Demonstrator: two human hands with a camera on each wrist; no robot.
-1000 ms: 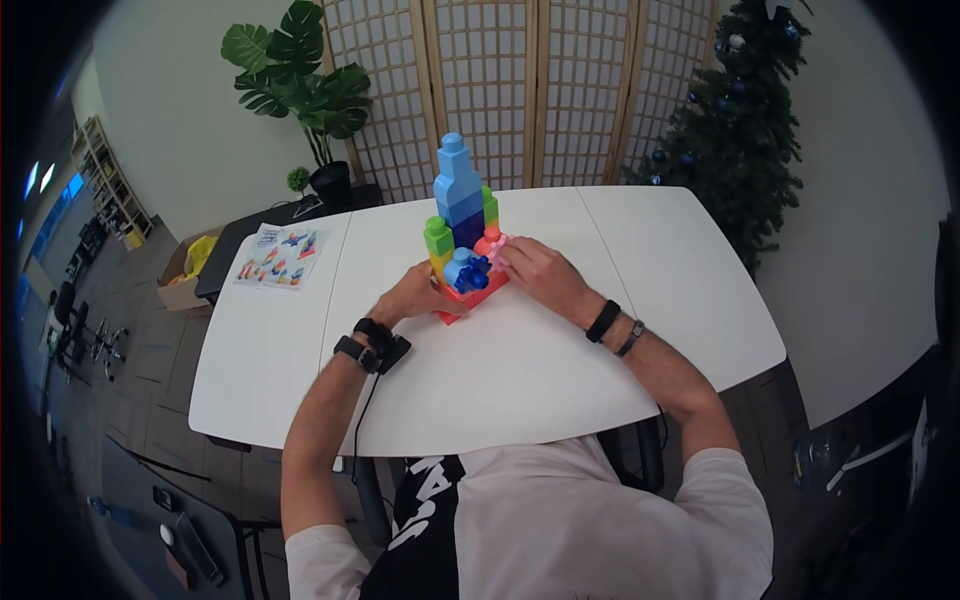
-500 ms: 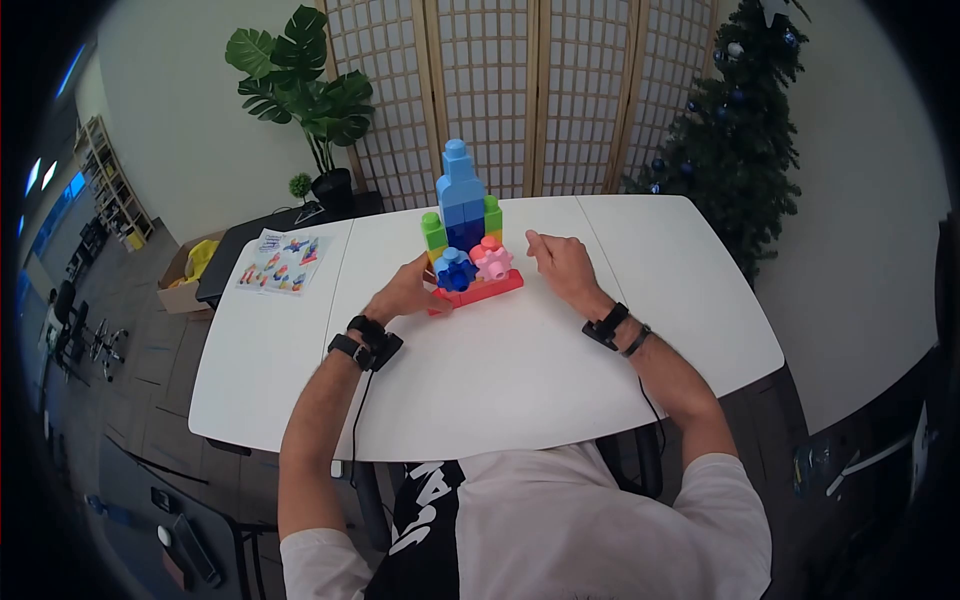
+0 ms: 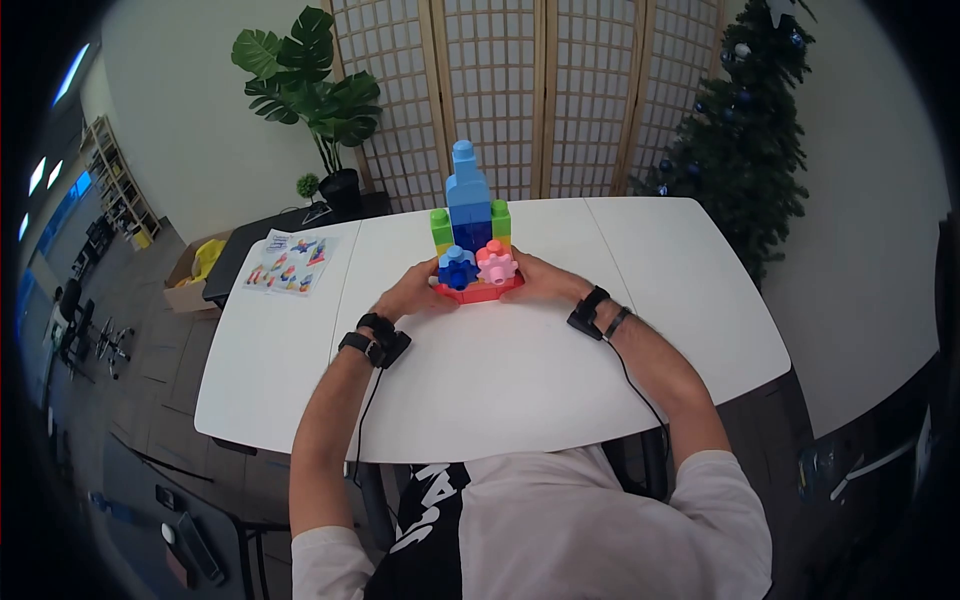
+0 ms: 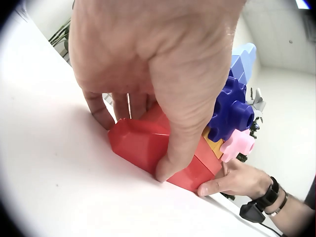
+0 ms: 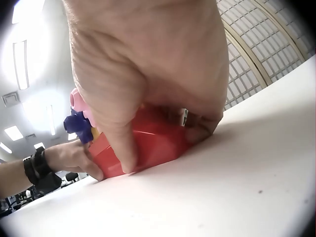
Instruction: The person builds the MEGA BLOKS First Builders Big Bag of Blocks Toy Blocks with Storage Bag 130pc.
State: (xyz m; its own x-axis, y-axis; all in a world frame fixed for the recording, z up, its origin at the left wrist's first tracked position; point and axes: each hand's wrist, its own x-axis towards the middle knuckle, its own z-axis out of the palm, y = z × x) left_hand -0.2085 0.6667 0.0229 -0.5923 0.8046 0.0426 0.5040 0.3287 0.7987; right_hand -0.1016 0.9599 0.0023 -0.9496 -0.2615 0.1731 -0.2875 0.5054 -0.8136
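Observation:
A toy-block tower stands on the white table, light blue blocks (image 3: 467,195) on top and a dark blue block (image 3: 472,236) under them. Green blocks (image 3: 440,222) flank it on both sides. At its front sit a dark blue gear (image 3: 458,270) and a pink gear (image 3: 497,266). Everything rests on a red base block (image 4: 140,140). My left hand (image 3: 410,292) grips the base's left end, thumb along the front and fingers behind. The right hand (image 3: 545,278) holds its right end the same way, as the right wrist view shows.
A sheet with printed block models (image 3: 290,263) lies at the table's (image 3: 480,400) left. Behind the table stand a lattice screen (image 3: 490,100), a potted plant (image 3: 310,95) and a decorated tree (image 3: 735,130). A cardboard box (image 3: 190,285) sits on the floor at left.
My right hand left the pink gear, drew back to the right with fingers curled, then came in to grip the base's right end. The tower has turned to face me more squarely. The left hand kept its hold.

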